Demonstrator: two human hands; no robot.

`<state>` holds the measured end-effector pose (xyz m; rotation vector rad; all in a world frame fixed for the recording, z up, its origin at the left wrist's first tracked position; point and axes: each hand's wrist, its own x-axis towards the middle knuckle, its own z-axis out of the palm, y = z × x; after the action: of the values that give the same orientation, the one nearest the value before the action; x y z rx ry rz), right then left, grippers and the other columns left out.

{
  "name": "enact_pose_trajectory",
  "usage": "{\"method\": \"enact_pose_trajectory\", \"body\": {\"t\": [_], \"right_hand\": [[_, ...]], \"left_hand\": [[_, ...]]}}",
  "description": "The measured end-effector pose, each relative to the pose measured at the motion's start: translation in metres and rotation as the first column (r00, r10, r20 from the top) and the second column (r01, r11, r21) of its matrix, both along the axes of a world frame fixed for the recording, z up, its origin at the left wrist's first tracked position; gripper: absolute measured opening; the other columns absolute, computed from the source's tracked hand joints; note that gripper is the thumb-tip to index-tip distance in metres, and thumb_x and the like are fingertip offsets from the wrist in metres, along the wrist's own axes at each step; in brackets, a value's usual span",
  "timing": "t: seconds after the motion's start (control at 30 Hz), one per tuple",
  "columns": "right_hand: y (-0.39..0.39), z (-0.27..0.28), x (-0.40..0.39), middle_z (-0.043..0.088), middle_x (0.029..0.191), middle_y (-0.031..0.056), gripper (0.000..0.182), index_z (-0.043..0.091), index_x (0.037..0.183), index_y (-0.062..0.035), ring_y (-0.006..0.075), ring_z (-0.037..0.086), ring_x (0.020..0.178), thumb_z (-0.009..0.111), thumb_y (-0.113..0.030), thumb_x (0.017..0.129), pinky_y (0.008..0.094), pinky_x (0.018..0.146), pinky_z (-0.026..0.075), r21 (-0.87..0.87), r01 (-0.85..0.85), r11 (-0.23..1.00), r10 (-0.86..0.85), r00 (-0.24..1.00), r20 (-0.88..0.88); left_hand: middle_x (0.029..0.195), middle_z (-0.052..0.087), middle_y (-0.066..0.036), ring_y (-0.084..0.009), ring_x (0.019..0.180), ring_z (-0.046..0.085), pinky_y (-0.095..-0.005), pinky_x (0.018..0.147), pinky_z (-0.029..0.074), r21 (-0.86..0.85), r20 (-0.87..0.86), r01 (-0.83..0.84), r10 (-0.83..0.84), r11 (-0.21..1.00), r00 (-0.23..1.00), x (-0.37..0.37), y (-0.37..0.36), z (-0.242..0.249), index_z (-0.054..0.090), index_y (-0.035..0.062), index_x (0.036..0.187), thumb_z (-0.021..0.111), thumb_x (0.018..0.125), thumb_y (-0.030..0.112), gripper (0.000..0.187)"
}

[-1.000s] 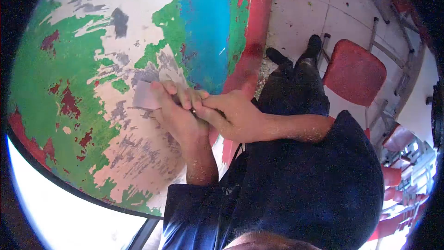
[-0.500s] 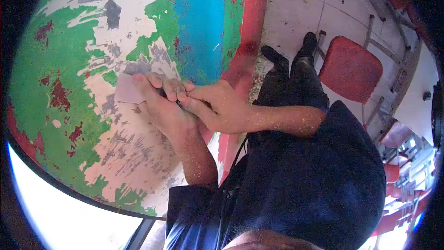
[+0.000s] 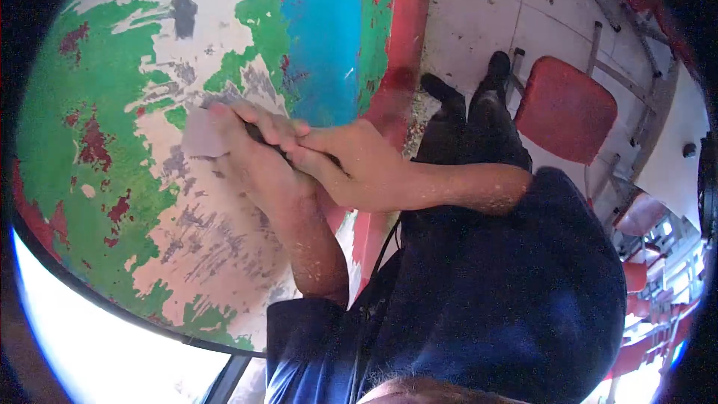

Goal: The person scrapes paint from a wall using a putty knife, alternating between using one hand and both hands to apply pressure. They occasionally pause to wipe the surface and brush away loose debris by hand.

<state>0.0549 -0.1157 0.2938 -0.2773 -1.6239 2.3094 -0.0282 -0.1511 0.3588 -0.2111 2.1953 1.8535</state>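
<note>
**Two Hands, One Scraper, Paint Flaking**

Both hands were down on the painted tabletop, pressed together as one unit. The left hand lay flat along the tool, its fingers closed over a dark handle, and the right hand was stacked on it from the three o'clock side, fingers wrapped over the left's knuckles. Out at nine o'clock from the fingertips poked the scraper blade, a pale flat rectangle lying against the bare, whitish patch of the surface, with green paint just beyond it.

That blade looked thin, light and stiff, the sort of thing that bites only when leaned on; my read is that the handle is the place to grip it, well back from the edge, as these hands did. The paint around it seemed brittle, broken into chips of green, red and blue.

The count: one blade, one tabletop, two hands. At one o'clock stood one red chair on the tiled floor, and more red chairs crowded the four o'clock edge, too blurred to number. The person's two dark shoes showed near the table's red rim.
</note>
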Motion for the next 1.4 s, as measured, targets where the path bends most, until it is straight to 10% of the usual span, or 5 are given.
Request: {"method": "enact_pose_trajectory", "body": {"t": [0.17,0.37,0.47,0.87,1.4], "right_hand": [[0.008,0.002,0.01,0.058,0.081,0.0225,0.024,0.059,0.087,-0.0005,0.0396,0.058,0.075,0.047,-0.022,0.088,0.0454,0.063,0.046,-0.092,-0.233,0.968,0.24,0.968,0.077],[-0.004,0.011,-0.009,0.057,0.076,0.0235,0.029,0.059,0.082,0.0011,0.0396,0.058,0.072,0.047,-0.024,0.089,0.0458,0.061,0.046,-0.065,0.028,0.997,-0.03,0.999,-0.04],[0.011,0.003,0.001,0.055,0.074,0.0216,0.021,0.059,0.094,0.001,0.0321,0.06,0.063,0.051,-0.018,0.09,0.0357,0.055,0.044,-0.024,-0.169,0.985,0.169,0.985,0.02],[-0.001,0.012,-0.016,0.058,0.08,0.0232,0.024,0.061,0.091,-0.0006,0.0404,0.058,0.075,0.05,-0.021,0.087,0.0434,0.062,0.046,-0.094,0.043,0.995,-0.044,0.999,-0.012],[0.016,0.0,0.003,0.056,0.077,0.0228,0.023,0.059,0.085,0.0009,0.0365,0.056,0.067,0.05,-0.02,0.088,0.0408,0.059,0.044,-0.053,-0.158,0.986,0.16,0.986,0.049]], "left_hand": [[0.049,0.035,0.0,-0.0121,0.041,0.036,-0.0297,0.048,0.042,-0.106,0.045,-0.119,0.125,0.987,0.991,0.014,0.004,0.002,0.042,0.0108,0.073,0.036,0.096,0.038,0.036],[0.049,0.036,0.0,-0.013,0.041,0.036,-0.0303,0.049,0.043,-0.132,-0.05,-0.03,0.024,0.991,0.998,0.01,-0.004,0.011,0.041,0.0104,0.072,0.036,0.096,0.037,0.036],[0.05,0.036,0.0,-0.013,0.042,0.037,-0.0304,0.05,0.044,-0.134,-0.042,-0.02,0.015,0.991,0.999,0.003,0.003,0.005,0.041,0.0105,0.073,0.037,0.096,0.039,0.037],[0.05,0.037,-0.001,-0.0131,0.043,0.039,-0.0305,0.049,0.043,-0.065,-0.001,0.014,-0.014,0.998,1.0,-0.003,-0.003,0.009,0.041,0.0107,0.071,0.035,0.096,0.041,0.04],[0.051,0.037,-0.001,-0.0128,0.045,0.038,-0.0315,0.052,0.045,-0.031,0.037,-0.049,0.05,0.998,0.998,0.01,0.001,-0.01,0.042,0.0108,0.071,0.037,0.095,0.04,0.038]]}}
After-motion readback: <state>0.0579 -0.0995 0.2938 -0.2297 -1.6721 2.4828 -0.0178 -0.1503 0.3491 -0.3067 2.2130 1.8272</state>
